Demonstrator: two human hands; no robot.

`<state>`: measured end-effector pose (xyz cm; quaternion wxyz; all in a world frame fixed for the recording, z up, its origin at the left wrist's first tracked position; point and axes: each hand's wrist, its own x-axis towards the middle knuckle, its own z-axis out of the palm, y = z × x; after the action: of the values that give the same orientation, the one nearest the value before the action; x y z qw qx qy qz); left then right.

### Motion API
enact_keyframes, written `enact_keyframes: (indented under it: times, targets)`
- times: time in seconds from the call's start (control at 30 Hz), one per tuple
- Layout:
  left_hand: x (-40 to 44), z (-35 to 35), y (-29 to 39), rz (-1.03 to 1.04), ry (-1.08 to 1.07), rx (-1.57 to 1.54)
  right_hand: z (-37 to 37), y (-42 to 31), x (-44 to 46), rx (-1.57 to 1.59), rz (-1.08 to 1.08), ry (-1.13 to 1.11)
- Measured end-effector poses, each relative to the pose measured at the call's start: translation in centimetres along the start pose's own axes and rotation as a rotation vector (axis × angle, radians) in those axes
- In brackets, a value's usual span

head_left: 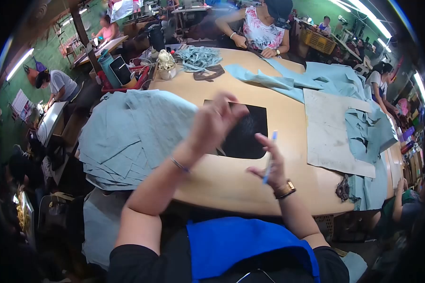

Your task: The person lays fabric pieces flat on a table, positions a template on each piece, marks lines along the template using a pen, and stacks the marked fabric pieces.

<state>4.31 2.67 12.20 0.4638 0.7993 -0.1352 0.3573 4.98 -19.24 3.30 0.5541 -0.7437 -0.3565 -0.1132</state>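
My left hand [215,121] is raised over the table, blurred by motion, its fingers curled; whether anything is in them cannot be made out. Under and beyond it lies a black sheet [250,134] on the wooden table [212,181]. To the right, my right hand [271,162] holds a blue and white pen [270,160] upright against the palm, with the thumb and fingers partly spread. A large stack of pale blue-green fabric pieces [132,132] lies left of the black sheet.
A grey board [333,137] with crumpled fabric [363,132] lies at the right. Fabric strips [198,57], a red basket [139,78] and a wrapped cone [165,63] stand at the back left. Across the table, a person [264,30] handles fabric.
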Motion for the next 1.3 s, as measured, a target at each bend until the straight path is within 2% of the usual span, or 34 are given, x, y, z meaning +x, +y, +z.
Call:
enact_keyframes:
  times: [0.03, 0.1, 0.2, 0.3, 0.33, 0.43, 0.5, 0.57, 0.67, 0.77, 0.8, 0.87, 0.9, 0.93, 0.97, 1.03, 1.07, 1.1, 1.13, 1.17, 1.2, 1.23, 1.27, 1.3]
  targets:
    - [-1.8, 1.2, 0.9, 0.033, -0.064, 0.006, 1.4, -1.0, 0.2, 0.063, -0.024, -0.035]
    - [-5.2, 3.1, 1.8, -0.104, -0.14, -0.038, 3.3, -1.0, -0.8, 0.075, 0.102, -0.21]
    - [-9.7, 2.9, 0.8, -0.098, -0.216, 0.003, 3.3, 1.0, -2.8, 0.142, 0.227, -0.225]
    - [-12.9, 2.4, -1.2, 0.14, -0.149, 0.254, 2.1, 0.8, -3.6, 0.157, 0.176, -0.098]
    - [-15.1, 2.1, -2.0, 0.036, -0.244, 0.372, 1.6, 0.6, -3.8, 0.142, 0.146, -0.039]
    - [-18.5, 2.2, -3.7, -0.162, -0.203, 0.573, -0.7, 1.1, -4.5, 0.183, 0.079, 0.06]
    - [-18.5, 1.7, -3.9, -0.255, -0.292, 0.653, -2.5, 1.4, -5.1, 0.243, 0.095, 0.133]
    - [-18.3, 1.5, -4.3, -0.35, -0.401, 0.718, -4.8, 1.7, -4.9, 0.069, 0.049, 0.186]
    - [-18.8, 1.5, -5.0, -0.179, -0.28, 0.473, -7.8, 1.3, -4.3, -0.194, -0.008, 0.279]
    - [-18.3, 0.2, -3.0, -0.317, -0.161, 0.215, -11.3, 0.9, -4.7, -0.328, -0.039, 0.383]
    - [-16.8, -0.6, -1.6, -0.126, -0.111, 0.152, -12.6, 1.1, -5.0, -0.247, -0.066, 0.437]
    - [-13.4, -3.4, 1.0, 0.064, -0.258, -0.02, -14.6, -0.8, -4.2, -0.209, -0.169, 0.539]
    - [-10.5, -5.3, 4.1, 0.17, -0.339, 0.056, -16.1, -2.3, -3.9, -0.236, -0.224, 0.537]
    - [-9.2, -6.2, 5.8, 0.241, -0.326, 0.102, -17.6, -3.7, -3.6, -0.263, -0.279, 0.535]
    - [-7.4, -8.3, 7.9, 0.281, -0.427, 0.205, -18.9, -5.3, -3.1, -0.313, -0.37, 0.522]
    - [-5.4, -10.1, 9.8, 0.222, -0.36, 0.016, -21.1, -9.4, -2.2, -0.124, -0.323, 0.314]
    - [-4.5, -10.6, 10.3, 0.151, -0.299, -0.072, -21.8, -10.4, -1.9, -0.163, -0.249, 0.294]
    - [-2.8, -11.2, 10.3, 0.119, -0.367, -0.156, -22.5, -11.2, -1.6, -0.202, -0.176, 0.274]
    - [-1.8, -11.4, 9.0, 0.06, -0.398, -0.156, -23.0, -11.8, -1.1, -0.241, -0.105, 0.253]
    - [-0.6, -11.3, 7.9, -0.115, -0.457, -0.085, -23.1, -12.5, 0.1, -0.114, 0.129, 0.151]
    - [1.0, -10.5, 6.0, -0.217, -0.499, -0.068, -22.6, -11.5, 2.0, -0.163, 0.173, 0.138]
    - [3.4, -9.6, 4.6, -0.379, -0.674, 0.064, -23.3, -8.9, 3.5, -0.304, 0.184, 0.071]
    - [4.6, -8.1, 0.3, -0.314, -0.69, 0.064, -23.1, -8.5, 5.9, -0.346, 0.348, -0.103]
    - [5.9, -6.3, -2.1, -0.315, -0.724, 0.107, -22.9, -5.8, 7.7, -0.379, 0.347, -0.213]
